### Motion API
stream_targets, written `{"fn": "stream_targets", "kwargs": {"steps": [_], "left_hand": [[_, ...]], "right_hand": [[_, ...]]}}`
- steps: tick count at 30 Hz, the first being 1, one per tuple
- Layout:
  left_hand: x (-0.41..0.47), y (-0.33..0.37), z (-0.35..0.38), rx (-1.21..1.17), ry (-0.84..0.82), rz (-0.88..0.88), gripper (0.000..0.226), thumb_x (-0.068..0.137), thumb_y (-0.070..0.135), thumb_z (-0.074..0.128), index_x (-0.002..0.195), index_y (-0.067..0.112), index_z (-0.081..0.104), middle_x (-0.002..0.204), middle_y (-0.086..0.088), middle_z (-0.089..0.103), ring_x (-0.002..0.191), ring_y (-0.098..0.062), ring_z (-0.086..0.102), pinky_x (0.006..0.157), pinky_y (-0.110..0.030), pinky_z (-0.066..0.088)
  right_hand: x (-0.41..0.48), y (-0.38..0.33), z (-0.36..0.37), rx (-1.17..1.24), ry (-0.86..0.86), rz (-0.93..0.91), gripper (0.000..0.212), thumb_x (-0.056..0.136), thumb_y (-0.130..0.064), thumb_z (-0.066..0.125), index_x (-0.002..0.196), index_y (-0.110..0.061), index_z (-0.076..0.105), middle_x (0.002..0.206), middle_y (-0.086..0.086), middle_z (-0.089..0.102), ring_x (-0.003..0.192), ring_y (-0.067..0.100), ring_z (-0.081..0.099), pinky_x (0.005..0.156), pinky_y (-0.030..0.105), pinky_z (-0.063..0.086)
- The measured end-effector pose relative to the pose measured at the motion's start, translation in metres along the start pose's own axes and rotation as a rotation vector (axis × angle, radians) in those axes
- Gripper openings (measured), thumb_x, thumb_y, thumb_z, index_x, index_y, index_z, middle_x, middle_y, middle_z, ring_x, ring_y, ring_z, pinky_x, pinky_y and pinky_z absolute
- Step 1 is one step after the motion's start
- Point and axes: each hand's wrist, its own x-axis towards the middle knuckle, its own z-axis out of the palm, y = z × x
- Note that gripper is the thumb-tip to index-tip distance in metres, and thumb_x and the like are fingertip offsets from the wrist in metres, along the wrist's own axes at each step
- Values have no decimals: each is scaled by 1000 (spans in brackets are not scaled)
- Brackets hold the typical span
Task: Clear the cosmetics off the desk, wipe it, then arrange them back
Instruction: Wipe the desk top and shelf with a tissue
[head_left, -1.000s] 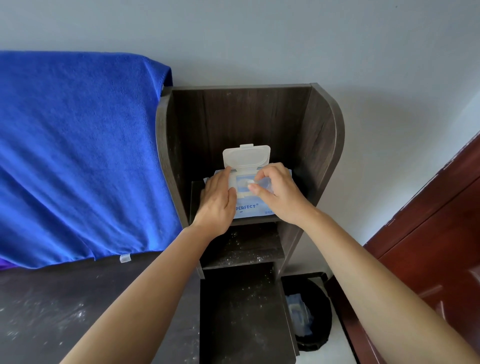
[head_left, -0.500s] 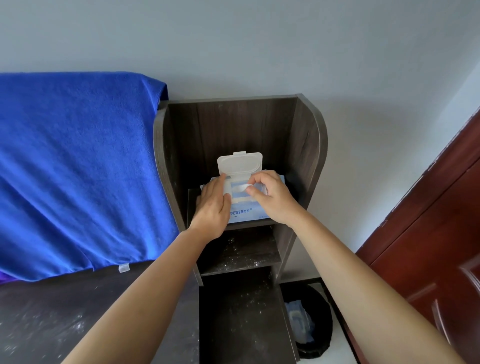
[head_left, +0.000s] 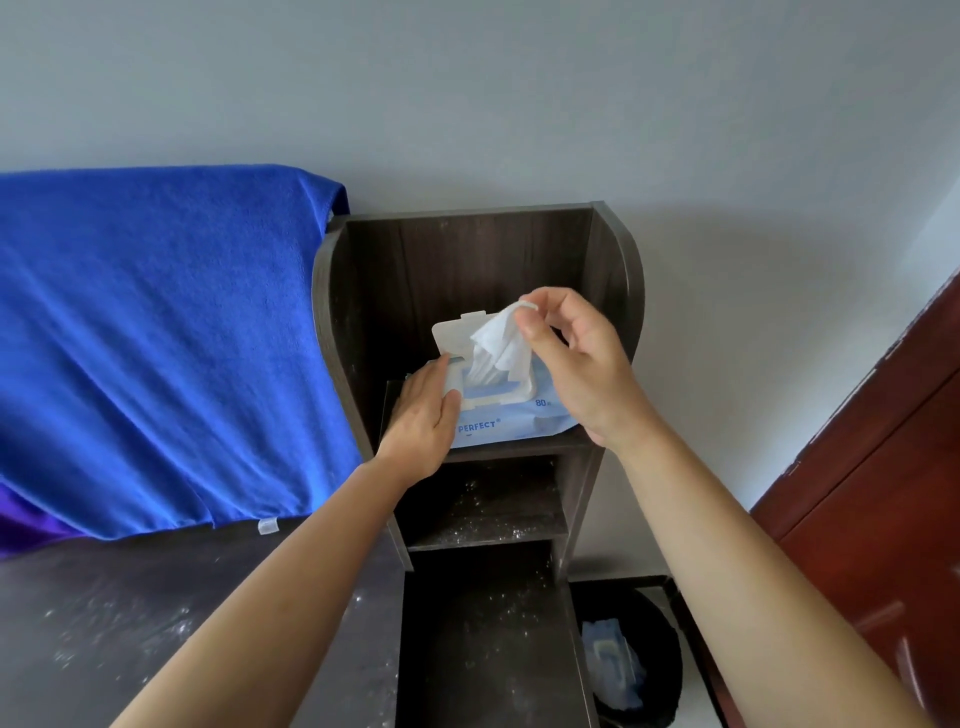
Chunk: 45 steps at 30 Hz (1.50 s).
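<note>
Since the earlier frame the right hand had lifted up and away from the opening of the wipe pack, drawing a white wet wipe up with it. Thumb and forefinger pinched the top corner of the wipe, and the other fingers curled loosely behind them. The wrist was bent so that the back of the hand faced the camera, with the forearm reaching in from the lower right. The wipe hung in a crumpled, tapering fold, its lower end still inside the slot of the pack. The left hand lay flat, fingers straight and held together, pressing down on the left part of the pack and its white plastic frame. Its fingertips touched the base of the flip lid, and its forearm stretched in from the lower left. The lid stood open and upright behind the slot. The blue pack, printed PERFECT, rested on the upper shelf of a dark wooden shelf unit that stood against a pale wall. The lower shelf and the dark tabletop were speckled with white dust. A blue towel draped over something to the left of the shelf unit, its lower edge reaching the tabletop. A black bin with pale blue packaging inside sat on the floor to the lower right, next to a reddish-brown door.
</note>
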Motion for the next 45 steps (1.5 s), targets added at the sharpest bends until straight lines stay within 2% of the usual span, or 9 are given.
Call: {"fn": "stream_targets", "kwargs": {"steps": [3,7,14,19,23,30,33,38,45], "left_hand": [[-5,4,0,31,31,-18,53,107,36,35,156,16,25,157,-3,32,142,-16,27,115,-25,19],[-13,15,-2,74,87,-33,50,104,25,42,152,13,32,154,-4,37,140,-21,33,117,-40,30],[-86,18,-1,67,367,-27,42,102,35,45,139,15,48,148,1,45,134,-15,44,99,-30,44],[-162,-51,-13,187,225,-212,52,100,41,49,144,14,46,152,-6,42,136,-27,44,106,-43,42],[-222,-118,-37,240,106,-354,55,98,35,57,145,8,45,152,-10,41,136,-32,42,107,-45,39],[-297,-215,-78,256,17,-496,56,100,43,51,146,12,42,154,-8,38,138,-31,39,109,-46,36],[-311,-243,-84,240,-13,-510,55,100,42,50,145,11,42,153,-9,39,137,-33,39,109,-47,37],[-318,-274,-69,195,-43,-521,53,101,39,49,145,10,42,151,-10,41,137,-33,40,108,-48,37],[-324,-296,-24,188,-133,-533,56,101,40,47,147,9,40,154,-9,38,140,-32,35,109,-50,35]], "right_hand": [[-4,-11,-4,136,-14,-60,5,101,-25,59,101,-24,65,101,-5,66,101,14,61,93,33,50],[-7,-27,-10,278,-22,-136,6,96,-39,63,96,-35,68,94,-10,67,91,11,63,81,25,51],[-45,32,10,61,-233,136,25,92,-44,62,100,-20,65,84,-22,63,84,-3,59,78,17,47],[-81,50,68,74,-202,198,13,93,-43,68,89,-32,65,71,-23,60,69,-5,54,68,10,44],[-113,70,136,-124,-195,266,21,88,-54,67,87,-33,65,75,-8,66,67,1,58,65,16,47],[-167,103,263,-246,-262,421,8,94,-33,69,89,-28,67,73,-8,68,68,2,60,69,22,47],[-185,107,290,-178,-220,475,7,95,-30,68,94,-23,69,79,-3,71,71,5,63,67,19,48],[-202,151,293,-127,-122,671,9,96,-30,68,98,-22,69,73,-16,67,68,-2,59,64,15,45],[-236,271,263,-795,-141,809,23,99,-33,57,112,-16,64,104,2,69,102,27,63,81,35,47]]}}
